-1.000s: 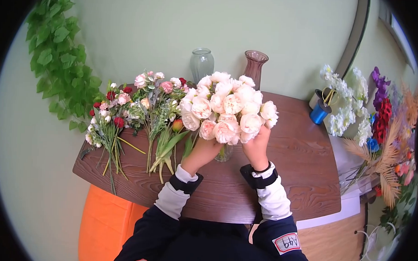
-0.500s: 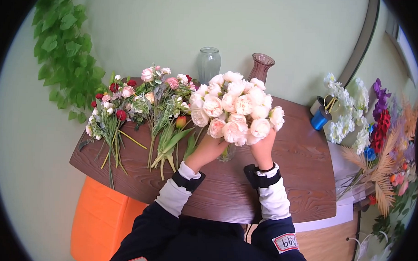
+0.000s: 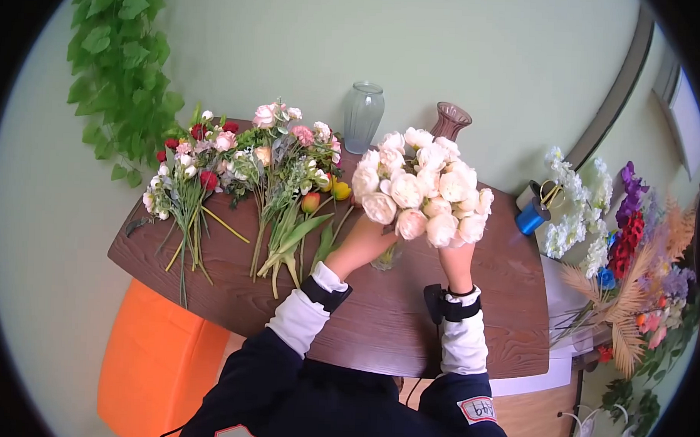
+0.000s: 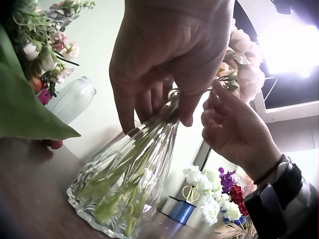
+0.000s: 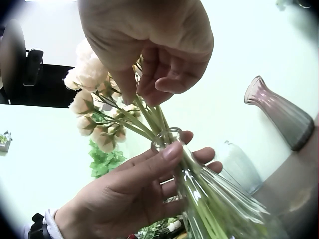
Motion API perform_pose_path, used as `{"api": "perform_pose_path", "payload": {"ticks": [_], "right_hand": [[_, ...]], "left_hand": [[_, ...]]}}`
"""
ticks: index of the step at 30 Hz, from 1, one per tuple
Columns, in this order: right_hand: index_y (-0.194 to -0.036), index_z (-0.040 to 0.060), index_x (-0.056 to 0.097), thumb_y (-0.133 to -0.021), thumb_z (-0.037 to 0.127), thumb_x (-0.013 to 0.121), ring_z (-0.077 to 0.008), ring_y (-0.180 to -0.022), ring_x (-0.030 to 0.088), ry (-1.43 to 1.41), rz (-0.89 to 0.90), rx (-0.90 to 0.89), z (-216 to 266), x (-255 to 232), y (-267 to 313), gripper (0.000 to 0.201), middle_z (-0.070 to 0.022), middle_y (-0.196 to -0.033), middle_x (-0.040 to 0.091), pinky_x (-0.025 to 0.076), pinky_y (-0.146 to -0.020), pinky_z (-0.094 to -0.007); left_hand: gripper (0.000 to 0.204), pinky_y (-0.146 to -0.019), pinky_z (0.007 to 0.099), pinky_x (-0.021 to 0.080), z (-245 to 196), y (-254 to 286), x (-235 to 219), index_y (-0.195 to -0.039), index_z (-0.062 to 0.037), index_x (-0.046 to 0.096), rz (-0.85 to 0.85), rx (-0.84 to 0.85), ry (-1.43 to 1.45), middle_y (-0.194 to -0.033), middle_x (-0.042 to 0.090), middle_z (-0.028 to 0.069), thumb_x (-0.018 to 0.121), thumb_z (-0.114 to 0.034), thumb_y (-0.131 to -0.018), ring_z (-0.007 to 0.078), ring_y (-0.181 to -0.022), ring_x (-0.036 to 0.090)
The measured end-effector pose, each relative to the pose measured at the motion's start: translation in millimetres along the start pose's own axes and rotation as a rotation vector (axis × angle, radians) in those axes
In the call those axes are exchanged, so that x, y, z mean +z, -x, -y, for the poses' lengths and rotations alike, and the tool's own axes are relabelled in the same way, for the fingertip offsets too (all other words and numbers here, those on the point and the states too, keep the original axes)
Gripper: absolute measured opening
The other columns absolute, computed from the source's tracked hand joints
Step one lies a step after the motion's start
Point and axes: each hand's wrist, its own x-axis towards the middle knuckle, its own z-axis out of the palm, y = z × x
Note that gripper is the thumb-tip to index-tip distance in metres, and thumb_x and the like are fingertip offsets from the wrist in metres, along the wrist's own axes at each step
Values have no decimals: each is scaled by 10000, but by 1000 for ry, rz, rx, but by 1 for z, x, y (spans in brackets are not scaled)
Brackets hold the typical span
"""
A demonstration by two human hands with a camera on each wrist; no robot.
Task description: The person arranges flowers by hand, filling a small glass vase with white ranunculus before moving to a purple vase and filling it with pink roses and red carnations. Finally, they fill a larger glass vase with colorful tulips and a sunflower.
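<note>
A bunch of cream-pink peonies (image 3: 424,192) stands in a clear ribbed glass vase (image 4: 122,186), its green stems spreading down inside the glass. Around the vase's neck my left hand (image 5: 124,191) holds on, thumb on the near side of the rim and fingers behind. Just above the rim, below the blooms, my right hand (image 5: 149,45) pinches stems (image 5: 149,117) between thumb and curled fingers. From the head view the blooms cover most of both hands and the upper vase.
Mixed flowers (image 3: 189,190) and tulips (image 3: 310,202) lie on the left of the brown table (image 3: 377,327). Behind stand a greenish glass vase (image 3: 364,115) and a purple one (image 3: 451,120). At right are a blue ribbon spool (image 3: 530,217), white blossoms (image 3: 566,207) and an orange chair (image 3: 156,358) lower left.
The head view has shifted and turned a little. The peonies appear further right and more tilted, with both hands still at the vase and stems.
</note>
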Motion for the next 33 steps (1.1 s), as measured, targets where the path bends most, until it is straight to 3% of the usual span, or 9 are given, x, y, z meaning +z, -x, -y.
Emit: {"api": "perform_pose_path", "payload": {"ticks": [2, 8, 10, 12, 15, 21, 22, 26, 33], "right_hand": [[-1118, -16, 536, -718, 78, 701, -202, -968, 575, -147, 134, 178, -7, 0, 6, 443, -109, -1076, 601, 460, -843, -328], [-1144, 3, 533, -733, 61, 719, -194, -997, 564, -105, 273, 102, -7, 17, 21, 455, -89, -1114, 581, 457, -849, -328], [-1112, -6, 548, -706, 58, 711, -254, -993, 572, -42, 251, 162, -18, 23, 24, 442, -137, -1075, 594, 452, -853, -358], [-1095, -2, 556, -718, 43, 693, -259, -966, 579, 19, 220, 112, -33, 26, 28, 403, -146, -1067, 594, 459, -834, -351], [-1075, 5, 565, -729, 28, 674, -240, -926, 583, 69, 201, 83, -38, 28, 27, 363, -132, -1038, 594, 472, -804, -345], [-1140, 10, 521, -800, 103, 639, -191, -959, 546, -58, 309, 125, -48, 21, 28, 372, -74, -1055, 570, 467, -827, -317], [-1163, 9, 507, -791, 104, 667, -174, -964, 538, -269, 432, 333, -48, 15, 26, 416, -76, -1092, 549, 465, -827, -301], [-1202, -32, 471, -766, -26, 654, -167, -1049, 519, -355, 395, 452, -30, -11, 26, 473, -76, -1135, 562, 430, -896, -318], [-1069, -14, 563, -760, 102, 715, -131, -964, 537, -309, 220, 486, -5, -14, 34, 363, -41, -995, 594, 422, -846, -295]], "left_hand": [[374, -892, 366, 426, 4, -5, 3, -1137, -44, 545, -121, 157, 26, -1119, 585, 118, 637, -200, -810, 258, -1046, 555], [411, -886, 359, 431, 6, -6, 1, -1149, -49, 541, -50, -8, -76, -1103, 586, 125, 658, -186, -779, 278, -1027, 559], [351, -712, 395, 474, -8, -2, -7, -1024, -33, 599, -201, 183, -82, -913, 649, 173, 685, -208, -733, 346, -891, 610], [350, -671, 361, 472, -6, -1, -14, -1013, -37, 610, -208, 261, -42, -896, 657, 150, 690, -225, -729, 296, -811, 631], [382, -656, 292, 449, 6, 0, -24, -1017, -25, 612, -5, 48, 70, -873, 659, 90, 701, -243, -716, 152, -702, 554], [326, -756, 285, 478, -3, 4, -29, -1060, -14, 594, 72, 9, 169, -938, 659, 90, 682, -134, -770, 153, -867, 622], [326, -756, 285, 478, -1, 3, -28, -1060, -14, 594, 83, 11, 174, -938, 659, 90, 682, -134, -770, 153, -867, 622], [263, -805, 260, 472, -2, 1, -24, -1054, -10, 601, 197, 14, 311, -955, 663, 55, 649, -49, -799, 129, -889, 621], [219, -774, 274, 479, 1, 2, -19, -999, -20, 615, 210, 15, 280, -916, 673, 71, 651, -58, -787, 149, -869, 640]]}}
